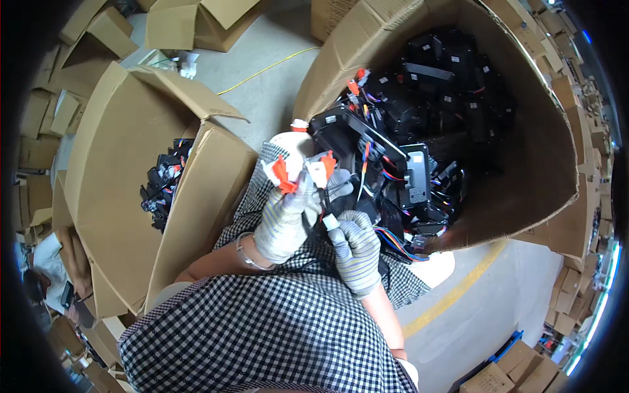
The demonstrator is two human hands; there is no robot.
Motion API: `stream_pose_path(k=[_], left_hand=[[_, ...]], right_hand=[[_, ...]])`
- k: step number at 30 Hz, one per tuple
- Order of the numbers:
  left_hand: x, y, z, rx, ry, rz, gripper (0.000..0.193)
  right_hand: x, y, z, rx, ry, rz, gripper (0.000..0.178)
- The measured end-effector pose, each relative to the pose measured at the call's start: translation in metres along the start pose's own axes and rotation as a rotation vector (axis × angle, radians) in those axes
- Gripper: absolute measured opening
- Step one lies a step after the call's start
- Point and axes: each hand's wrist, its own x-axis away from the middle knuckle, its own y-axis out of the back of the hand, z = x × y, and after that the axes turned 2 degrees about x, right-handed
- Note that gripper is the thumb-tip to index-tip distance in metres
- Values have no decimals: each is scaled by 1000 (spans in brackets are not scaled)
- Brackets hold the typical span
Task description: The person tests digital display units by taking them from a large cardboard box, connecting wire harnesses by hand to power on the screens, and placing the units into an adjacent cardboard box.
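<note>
the work looks partway: two orange-and-white plugs (280,174) stand up at the left hand (283,226), and a white connector (330,222) is between the hands, at the right hand's fingertips. the gloved hands are close together but not clasped; the left seems closed around the base of the plugs, and the right hand (359,252) pinches the connector, with dark wire running up from it toward the plugs. whether the connector is joined or free cannot be told. in the left box (98,164) a small heap of black pieces (167,180) lies along the right wall, which may be the finished share; the right box (517,190) has a much bigger pile of black units (481,105) with coloured wires (393,241) at its near side, so much seems to be left. counted: two hands, two plugs at the left hand, one connector at the right, one more orange-and-white piece (299,125) by the far knee, two big boxes with black parts in them, one yellow cord (268,68) on the far floor, and one other person (52,265) at the far left. the pieces, units and wires overlap too much to count.
</note>
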Motion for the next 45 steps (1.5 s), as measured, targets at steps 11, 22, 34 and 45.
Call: stream_pose_path(k=[11,22,34,45], left_hand=[[13,33,-3,-683,164,69,54],[18,41,-2,-226,475,117,42],[26,48,-3,-781,328,329,33],[64,100,-14,-913,519,437,46]], right_hand=[[-23,58,8,-144,-209,149,26],[2,42,-21,-450,-428,502,23],[-9,52,-25,-646,-575,724,25],[32,-17,-32,-481,-363,658,23]])
